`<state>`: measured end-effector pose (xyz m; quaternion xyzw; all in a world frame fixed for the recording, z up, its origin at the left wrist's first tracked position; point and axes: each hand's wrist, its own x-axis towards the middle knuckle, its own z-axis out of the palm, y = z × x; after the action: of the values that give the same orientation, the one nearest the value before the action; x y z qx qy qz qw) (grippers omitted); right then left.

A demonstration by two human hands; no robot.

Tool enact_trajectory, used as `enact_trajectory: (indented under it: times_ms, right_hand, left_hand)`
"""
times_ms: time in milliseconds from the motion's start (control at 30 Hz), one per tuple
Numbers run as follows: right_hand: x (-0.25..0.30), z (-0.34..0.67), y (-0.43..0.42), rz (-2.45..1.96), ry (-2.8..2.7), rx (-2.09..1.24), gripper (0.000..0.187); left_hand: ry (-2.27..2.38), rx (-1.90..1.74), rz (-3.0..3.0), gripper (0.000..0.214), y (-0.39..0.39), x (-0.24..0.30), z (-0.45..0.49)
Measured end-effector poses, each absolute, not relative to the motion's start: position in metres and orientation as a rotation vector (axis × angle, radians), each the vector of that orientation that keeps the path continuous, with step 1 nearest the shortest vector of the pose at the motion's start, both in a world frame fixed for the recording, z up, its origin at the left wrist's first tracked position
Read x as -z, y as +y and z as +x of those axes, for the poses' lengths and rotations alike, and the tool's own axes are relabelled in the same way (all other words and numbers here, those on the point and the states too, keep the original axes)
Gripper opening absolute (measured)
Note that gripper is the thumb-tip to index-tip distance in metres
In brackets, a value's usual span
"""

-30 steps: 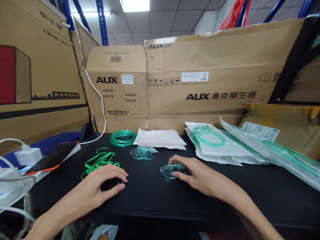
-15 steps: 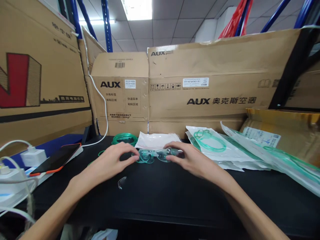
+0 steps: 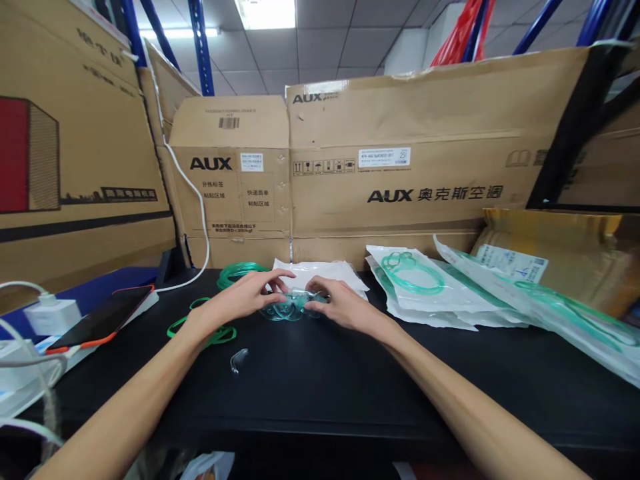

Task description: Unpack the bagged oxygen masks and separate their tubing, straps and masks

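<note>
A clear, green-tinted plastic piece with rounded parts, resembling a breathing mask [image 3: 287,308], lies low over the black table between my hands. My left hand [image 3: 253,293] has its thumb and fingers curled on its left side. From the right, my right hand [image 3: 337,303] pinches the other end, and its fingers hide part of the piece. Coiled green tubing [image 3: 237,273] lies behind my left hand. A green elastic strap [image 3: 220,335] rests loosely by my left wrist. Nearer to me is a small bent clear plastic bit [image 3: 239,360].
Behind my hands lies a white pouch [image 3: 320,272]. At right, white packets with green tubing [image 3: 413,273] are stacked beside a brown parcel [image 3: 545,247]. A phone with an orange edge [image 3: 103,320] and white chargers [image 3: 53,313] sit at left. Cardboard panels [image 3: 400,127] wall the back.
My hands have come closer together, the right one moving left, and the clear plastic parts are now bunched between them. More of the green strap shows. The view has shifted slightly.
</note>
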<state>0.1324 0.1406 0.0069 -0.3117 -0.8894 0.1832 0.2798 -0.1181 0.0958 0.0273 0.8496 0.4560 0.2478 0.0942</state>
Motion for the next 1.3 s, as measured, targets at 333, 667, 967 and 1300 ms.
enact_trajectory:
  times_ms: [333,667,967,1300]
  right_hand:
    - [-0.002,0.124,0.130,-0.728,-2.461,-0.443,0.040]
    - [-0.008,0.130,0.133,-0.683,-2.408,-0.391,0.034]
    - [0.001,0.122,0.132,-0.638,-2.351,-0.335,0.031]
    - [-0.012,0.124,0.120,-0.660,-2.336,-0.083,0.028]
  left_hand:
    - [1.271,-0.754,2.659,0.028,0.095,-0.023,-0.115]
    - [1.326,-0.781,2.606,0.022,0.094,-0.023,-0.114]
    - [1.333,-0.771,2.623,0.020,0.096,-0.022,-0.116]
    - [1.335,-0.793,2.608,0.024,0.104,-0.013,-0.117]
